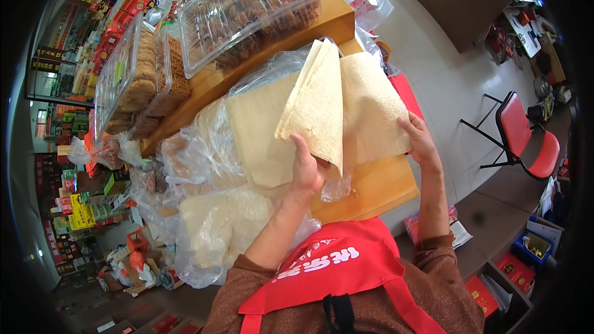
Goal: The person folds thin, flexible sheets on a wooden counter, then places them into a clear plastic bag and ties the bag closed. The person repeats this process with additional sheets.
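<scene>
My left hand [307, 167] grips the lower edge of a folded bundle of thin beige sheets [315, 106], which look like dry flatbread or pancake sheets. With thumb on top, my right hand [420, 139] pinches the right edge of a broad beige sheet [371, 102]. Whether this sheet joins the folded bundle cannot be told. Under and left of the bundle lies a flat stack of similar sheets [260, 134] on clear plastic. Nearer my body, a clear plastic bag [204, 255] encloses more pale sheets. The fingers of my left hand are partly hidden behind the bundle.
A wooden table [371, 190] bears these things. Along its raised wooden ledge [341, 16] stand a large clear box of brown snacks [255, 14] and a smaller clear box of round biscuits [139, 74]. A red folding chair [515, 120] stands right. Stocked shelves [74, 204] line the left.
</scene>
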Tool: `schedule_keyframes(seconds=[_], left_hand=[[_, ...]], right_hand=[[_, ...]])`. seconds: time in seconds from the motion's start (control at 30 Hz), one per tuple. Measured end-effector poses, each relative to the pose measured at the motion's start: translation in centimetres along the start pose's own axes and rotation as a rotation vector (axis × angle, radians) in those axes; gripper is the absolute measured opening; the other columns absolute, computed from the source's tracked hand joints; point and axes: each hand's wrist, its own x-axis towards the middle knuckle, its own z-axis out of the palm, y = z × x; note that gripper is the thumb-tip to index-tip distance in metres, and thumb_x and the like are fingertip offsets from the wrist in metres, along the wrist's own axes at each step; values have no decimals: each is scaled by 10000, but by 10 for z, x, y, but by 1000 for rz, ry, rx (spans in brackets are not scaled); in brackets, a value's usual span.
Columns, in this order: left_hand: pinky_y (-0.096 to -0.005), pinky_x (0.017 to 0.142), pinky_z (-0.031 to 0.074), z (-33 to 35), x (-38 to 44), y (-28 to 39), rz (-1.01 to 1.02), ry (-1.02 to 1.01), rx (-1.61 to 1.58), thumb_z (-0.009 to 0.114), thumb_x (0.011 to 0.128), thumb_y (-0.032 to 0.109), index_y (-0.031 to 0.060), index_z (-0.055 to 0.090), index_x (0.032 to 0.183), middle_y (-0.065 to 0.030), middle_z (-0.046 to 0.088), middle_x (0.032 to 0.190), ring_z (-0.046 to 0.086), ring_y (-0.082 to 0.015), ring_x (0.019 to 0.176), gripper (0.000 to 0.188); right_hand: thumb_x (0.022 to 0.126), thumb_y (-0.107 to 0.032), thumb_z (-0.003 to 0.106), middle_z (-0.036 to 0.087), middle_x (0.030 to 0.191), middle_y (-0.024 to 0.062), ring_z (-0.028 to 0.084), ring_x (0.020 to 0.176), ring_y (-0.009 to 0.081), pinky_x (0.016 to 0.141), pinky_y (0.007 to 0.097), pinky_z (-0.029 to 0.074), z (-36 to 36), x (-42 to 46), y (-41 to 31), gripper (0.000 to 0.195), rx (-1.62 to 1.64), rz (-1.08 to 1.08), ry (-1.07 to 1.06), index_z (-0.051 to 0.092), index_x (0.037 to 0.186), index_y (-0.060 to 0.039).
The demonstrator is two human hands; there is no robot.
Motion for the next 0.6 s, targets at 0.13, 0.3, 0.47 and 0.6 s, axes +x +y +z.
schedule_keyframes(seconds=[0.13, 0.3, 0.47, 0.6], left_hand=[[-415, 1073, 450, 11, -1, 2, 9, -6, -19, 418, 888, 800, 132, 368, 1511, -33, 522, 1445, 512, -212, 1316, 914], [-401, 1025, 484, 15, -3, 0, 38, -61, -17, 505, 968, 641, 121, 416, 1474, -41, 555, 1398, 556, -200, 1256, 731], [-336, 856, 570, 12, -7, -2, 73, 13, 24, 659, 987, 362, 88, 580, 1296, -43, 667, 1204, 665, -173, 1055, 420], [-309, 784, 595, 12, -8, 0, 82, 28, 49, 676, 985, 271, 71, 643, 1191, -37, 702, 1091, 692, -151, 954, 289]], right_hand=[[1018, -223, 609, 670, 1215, 67, 648, 1038, 120, 910, 291, 519, 23, -7, -9, 405, 332, 29, -81, 555, 1349, 3], [1013, -135, 569, 608, 1339, 93, 573, 1213, 115, 1028, 291, 451, 56, -10, -2, 443, -49, -254, 54, 474, 1431, -21], [907, 37, 555, 581, 1263, 92, 548, 1193, 221, 1027, 342, 429, 104, -27, -13, 384, -338, -510, 134, 581, 1279, -53], [854, -45, 701, 547, 1171, 150, 576, 1153, 310, 973, 375, 465, 132, -36, -24, 267, -712, -572, 49, 661, 1116, -80]])
